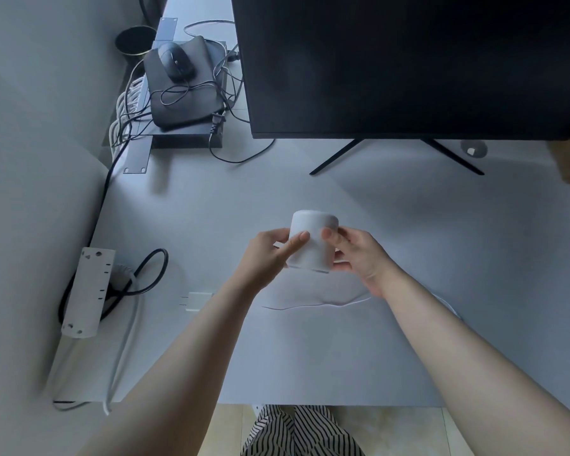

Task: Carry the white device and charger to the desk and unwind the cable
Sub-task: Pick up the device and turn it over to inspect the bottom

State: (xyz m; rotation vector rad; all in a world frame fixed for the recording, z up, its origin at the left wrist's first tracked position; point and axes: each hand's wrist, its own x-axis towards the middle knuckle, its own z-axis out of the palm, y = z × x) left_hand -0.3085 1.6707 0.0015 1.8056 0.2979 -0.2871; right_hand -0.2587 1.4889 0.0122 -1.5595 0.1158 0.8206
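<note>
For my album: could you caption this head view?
Both hands, left hand and right hand, hold the white device above the desk.

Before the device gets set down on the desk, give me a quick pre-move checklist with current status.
1. Grip: left hand and right hand both hold the white device, upright: ok.
2. Landing spot: desk bare right under the device: ok.
3. Cable: lies loose on the desk near the hands, looks unwound; its far end is hidden behind the right arm: cannot tell.
4. Charger: flat on the desk, prongs pointing at the power strip, not plugged in: ok.
5. Cable attached to the device: cannot tell.
</note>
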